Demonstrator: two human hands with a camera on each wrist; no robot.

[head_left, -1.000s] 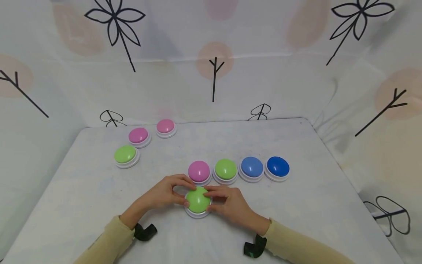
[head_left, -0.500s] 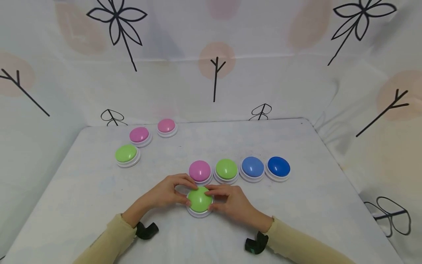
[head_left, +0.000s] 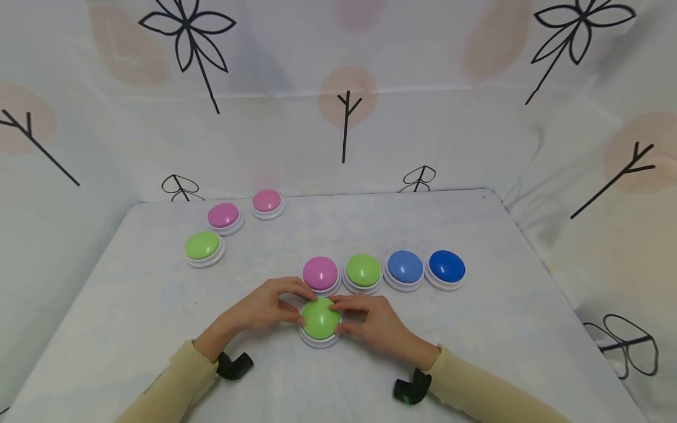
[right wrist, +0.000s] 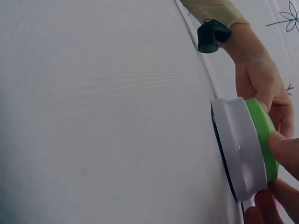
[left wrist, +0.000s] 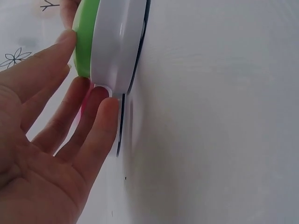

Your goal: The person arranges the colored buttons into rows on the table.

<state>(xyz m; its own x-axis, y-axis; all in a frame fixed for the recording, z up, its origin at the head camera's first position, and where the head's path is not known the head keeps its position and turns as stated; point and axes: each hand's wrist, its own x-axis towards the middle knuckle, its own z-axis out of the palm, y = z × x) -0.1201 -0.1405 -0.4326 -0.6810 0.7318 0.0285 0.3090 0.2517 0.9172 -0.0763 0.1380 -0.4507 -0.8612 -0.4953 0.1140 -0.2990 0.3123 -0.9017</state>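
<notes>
A round push button with a green dome and white base [head_left: 320, 320] sits near the front middle of the table, between both hands. My left hand [head_left: 270, 304] holds its left side with thumb and fingertips. From the right, my right hand [head_left: 376, 324] grips the same button, thumb low and fingers at the dome's far edge. In the left wrist view the button's white base [left wrist: 117, 46] stands edge-on, its dark underside close to the tabletop. Just behind it is a pink button [head_left: 319, 274], first in a row with another green button [head_left: 362, 271].
The row continues rightward with a light blue button [head_left: 404, 267] and a dark blue button [head_left: 446, 267]. At the back left stand a green button [head_left: 202, 245], a magenta button [head_left: 223, 215] and a pink-red button [head_left: 267, 201]. A patterned cloth [head_left: 264, 135] hangs behind the white table [head_left: 502, 352].
Over the last second the view has shifted slightly. Both hands keep their hold on the green button, which stays in front of the pink one, with barely any movement.
</notes>
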